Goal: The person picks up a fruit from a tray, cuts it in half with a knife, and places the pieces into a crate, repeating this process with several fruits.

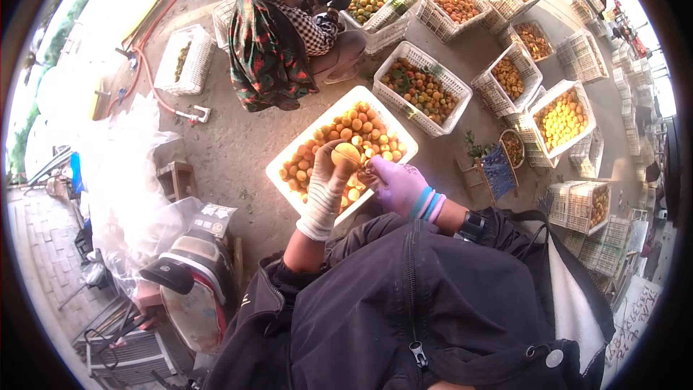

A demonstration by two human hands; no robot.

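Outdoors, bare dirt ground [238,137]. Left hand [328,173], white glove, closed around one orange fruit [346,153], held above white crate [289,180] of same fruit. Right hand [395,184], purple glove, fingers pinched at fruit's stem end; what they grip too small to tell. Many more filled crates [422,90] on ground beyond. Second person [281,36] crouched behind crate. Scooter [191,282] at left.

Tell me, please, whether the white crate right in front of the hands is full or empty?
Full: the white crate is heaped with orange fruit nearly to its rim, and the left hand holds one more above it.
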